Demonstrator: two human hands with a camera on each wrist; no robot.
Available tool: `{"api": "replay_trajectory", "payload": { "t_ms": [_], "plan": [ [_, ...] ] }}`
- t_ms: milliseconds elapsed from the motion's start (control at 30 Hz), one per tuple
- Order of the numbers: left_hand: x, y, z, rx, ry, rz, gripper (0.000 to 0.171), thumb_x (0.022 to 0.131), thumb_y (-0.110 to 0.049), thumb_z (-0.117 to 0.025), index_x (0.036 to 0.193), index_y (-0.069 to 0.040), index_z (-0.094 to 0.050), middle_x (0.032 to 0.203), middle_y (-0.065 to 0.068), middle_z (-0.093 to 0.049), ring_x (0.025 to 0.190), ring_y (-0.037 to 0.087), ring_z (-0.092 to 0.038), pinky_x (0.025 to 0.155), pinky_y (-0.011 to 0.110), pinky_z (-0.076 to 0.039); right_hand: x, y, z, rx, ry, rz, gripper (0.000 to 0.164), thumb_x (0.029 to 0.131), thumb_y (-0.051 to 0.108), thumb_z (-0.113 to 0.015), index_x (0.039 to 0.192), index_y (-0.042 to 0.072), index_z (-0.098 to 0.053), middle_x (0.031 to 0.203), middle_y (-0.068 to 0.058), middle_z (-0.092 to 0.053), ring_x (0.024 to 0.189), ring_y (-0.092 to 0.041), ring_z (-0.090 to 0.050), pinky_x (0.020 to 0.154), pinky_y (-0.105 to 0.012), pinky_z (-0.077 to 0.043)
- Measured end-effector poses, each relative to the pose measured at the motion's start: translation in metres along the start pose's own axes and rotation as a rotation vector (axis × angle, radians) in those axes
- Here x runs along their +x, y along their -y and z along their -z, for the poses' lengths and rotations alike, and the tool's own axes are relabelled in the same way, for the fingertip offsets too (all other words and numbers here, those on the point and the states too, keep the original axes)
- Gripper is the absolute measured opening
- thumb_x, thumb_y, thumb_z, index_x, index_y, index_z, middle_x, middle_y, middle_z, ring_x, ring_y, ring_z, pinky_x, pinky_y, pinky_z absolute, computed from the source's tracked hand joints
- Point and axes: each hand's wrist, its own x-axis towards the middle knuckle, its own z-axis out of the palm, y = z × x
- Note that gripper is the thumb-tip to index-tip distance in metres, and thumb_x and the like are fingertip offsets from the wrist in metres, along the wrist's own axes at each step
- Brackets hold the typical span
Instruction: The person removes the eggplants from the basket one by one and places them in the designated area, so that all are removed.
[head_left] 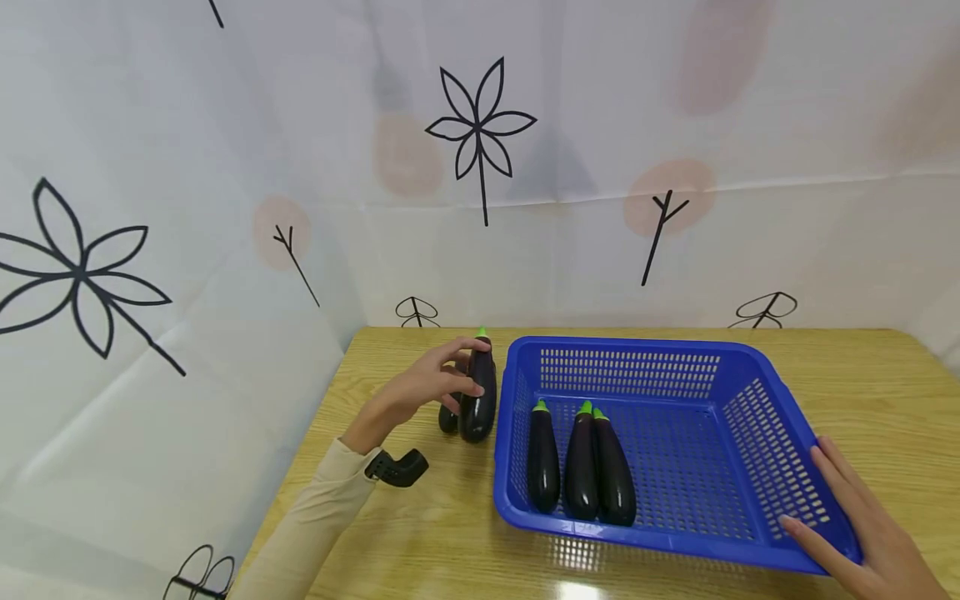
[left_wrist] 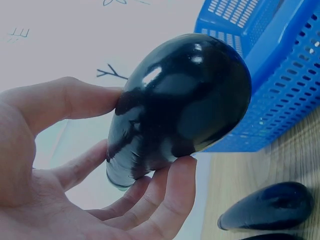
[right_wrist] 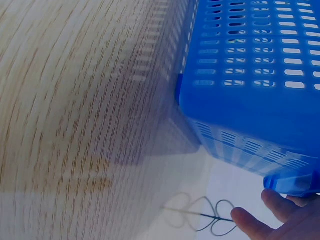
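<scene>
My left hand holds a dark, glossy eggplant just left of the blue basket, its green stem end pointing away. In the left wrist view, the thumb lies on one side of this eggplant and the fingers curl along the other. Partly hidden behind the hand, another eggplant lies on the table. Three eggplants, among them the leftmost eggplant, lie in the left part of the basket. At the basket's right front corner rests my right hand, fingers extended along the outer side and thumb over the rim.
The wooden table runs under the basket and on to its right. A patterned white cloth hangs behind the table and along its left side. In the left wrist view, a loose eggplant lies below the held one, with part of another beside it.
</scene>
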Motion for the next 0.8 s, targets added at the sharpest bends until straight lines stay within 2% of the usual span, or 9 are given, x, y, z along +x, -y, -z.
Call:
{"api": "replay_trajectory", "payload": {
  "t_ms": [167,333,567,800],
  "plan": [
    [0.0,0.005,0.006,-0.005,-0.02,0.031,0.058,0.086,-0.011,-0.065,0.14,-0.017,-0.044,0.136,0.017,-0.039,0.098,0.024,-0.06,0.068,0.043,-0.055,0.0,0.0,0.0,-0.001,-0.005,0.007,0.093,0.089,0.031,-0.063,0.152,0.013,0.003,0.157,-0.009,0.015,0.138,-0.044,0.013,0.099,-0.064,0.015],
    [0.0,0.009,0.011,-0.004,-0.032,0.045,0.058,0.085,-0.01,-0.065,0.139,-0.018,-0.044,0.137,0.016,-0.04,0.097,0.024,-0.061,0.07,0.049,-0.053,0.0,0.0,0.0,0.006,-0.005,0.005,0.092,0.089,0.03,-0.063,0.153,0.014,0.002,0.157,-0.009,0.014,0.138,-0.044,0.012,0.1,-0.064,0.015],
    [0.002,0.017,0.017,0.005,-0.06,0.074,0.056,0.085,-0.01,-0.066,0.137,-0.019,-0.046,0.134,0.017,-0.043,0.096,0.024,-0.061,0.068,0.041,-0.054,0.0,0.0,0.0,0.002,-0.007,0.004,0.092,0.089,0.031,-0.063,0.153,0.013,0.002,0.157,-0.009,0.014,0.138,-0.045,0.012,0.1,-0.064,0.014],
    [0.002,0.025,0.021,-0.002,-0.075,0.091,0.056,0.085,-0.009,-0.065,0.138,-0.017,-0.046,0.132,0.018,-0.044,0.094,0.026,-0.061,0.068,0.042,-0.055,0.0,0.0,-0.001,0.006,-0.007,0.008,0.092,0.089,0.03,-0.063,0.153,0.014,0.002,0.157,-0.008,0.014,0.138,-0.044,0.012,0.099,-0.064,0.014]
  ]
}}
